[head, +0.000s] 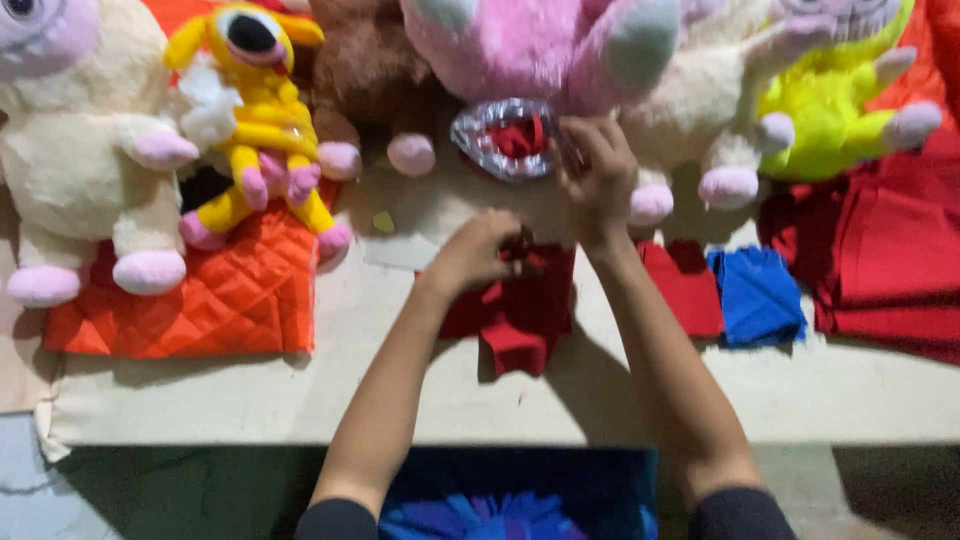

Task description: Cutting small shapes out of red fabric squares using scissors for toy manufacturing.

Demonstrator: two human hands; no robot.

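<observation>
My left hand is closed on the top of a small red cloth garment lying on the beige table. My right hand is raised just beyond it, fingers pinched at the edge of a shiny silver-rimmed opening with red lining on the underside of a pink plush toy. Whether the right hand also grips the red cloth is blurred.
Plush toys line the back: a cream one, a yellow one, a brown one, a cream one, a lime one. An orange quilted cloth, red cloths, a blue cloth and a red fabric pile lie around. A blue bin sits below the table edge.
</observation>
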